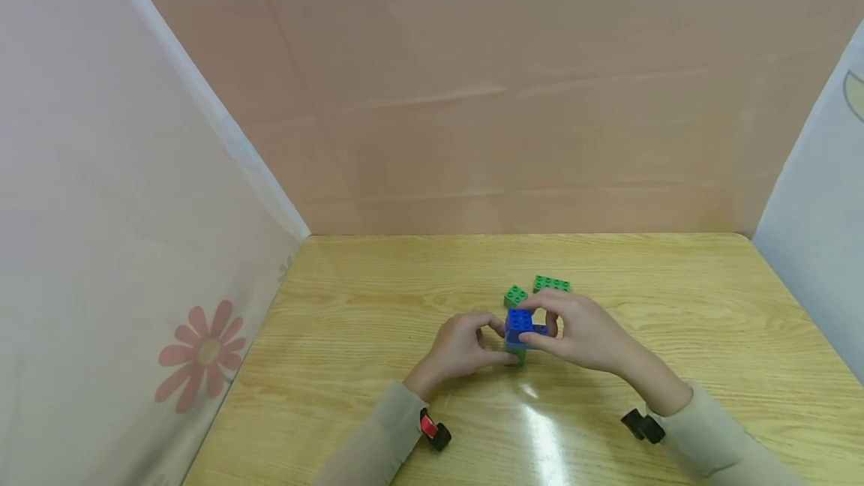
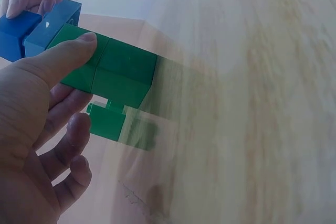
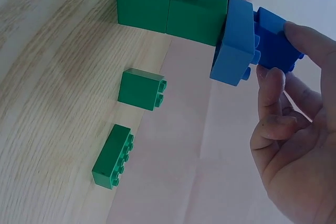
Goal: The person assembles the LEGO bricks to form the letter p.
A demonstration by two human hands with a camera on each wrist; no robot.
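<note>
Two green bricks are stacked upright on the table. On top of them is a longer light blue brick, which juts out to one side. My left hand grips the upper green brick between thumb and fingers. With thumb and fingers, my right hand pinches a dark blue brick. That brick stands over one end of the light blue one, and some of the lower brick's studs show beside and beneath it.
Behind the stack on the wooden table lie a loose square green brick and a longer green brick. A plain hanging cloth backs the table. White cloths hang at both sides, the left one bearing a flower print.
</note>
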